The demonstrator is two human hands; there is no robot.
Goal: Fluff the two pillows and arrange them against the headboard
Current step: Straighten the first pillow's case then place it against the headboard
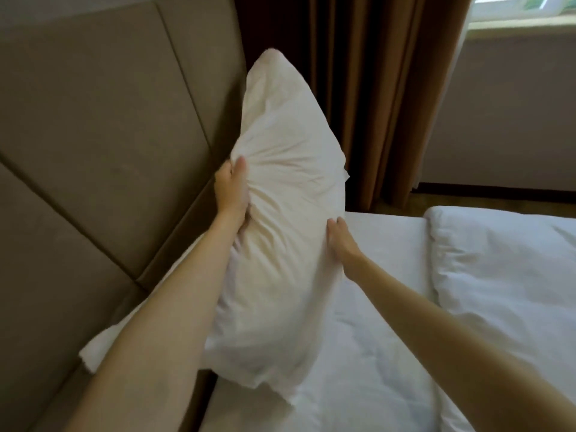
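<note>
Against the headboard (93, 145), left hand (230, 191) bunches the pillow's (280, 229) edge; right hand (341, 241) presses flat.

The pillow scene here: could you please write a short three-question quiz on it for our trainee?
1. True or false: the left hand bunches the pillow's cover in a grip.
2. What lies on the bed at far right? A) duvet B) suitcase C) towel
3. Fill in: the right hand rests with straight fingers on the pillow's ____ edge.

Key:
1. True; the fabric creases toward that hand, beside the headboard.
2. A; a folded white duvet.
3. Right, the side away from the headboard.
</note>
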